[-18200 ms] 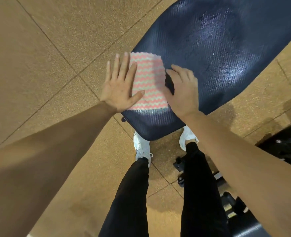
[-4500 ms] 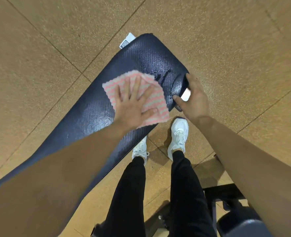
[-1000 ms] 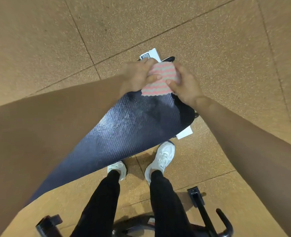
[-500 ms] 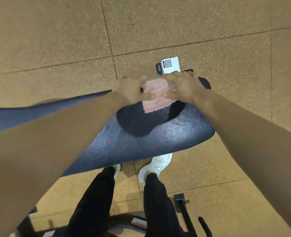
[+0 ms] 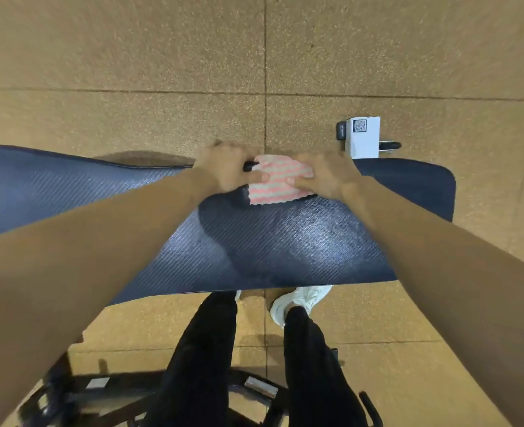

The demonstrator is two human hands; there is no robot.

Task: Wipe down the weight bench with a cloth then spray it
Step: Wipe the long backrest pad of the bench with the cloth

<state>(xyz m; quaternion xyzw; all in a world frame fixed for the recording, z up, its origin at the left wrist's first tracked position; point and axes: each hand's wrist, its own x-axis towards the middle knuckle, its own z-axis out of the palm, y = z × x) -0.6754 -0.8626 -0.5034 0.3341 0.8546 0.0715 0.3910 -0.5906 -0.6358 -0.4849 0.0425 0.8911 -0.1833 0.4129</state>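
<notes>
Cloth (image 5: 277,180): spread flat under left hand (image 5: 223,171) 4.5 s ago; now folded smaller, held betw. both hands at far edge of bench (image 5: 285,248). Right hand (image 5: 325,174): was on bench end, now on cloth's right side. Last 0.5 s: hands + cloth shifted left along far edge, away from white tag (image 5: 363,137). Bench now lies crosswise in view.

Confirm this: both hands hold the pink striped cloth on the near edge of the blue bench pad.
Not quite. The head view shows the left hand and right hand holding the cloth on the far edge of the bench pad, not the near one. The rest stands.
</notes>
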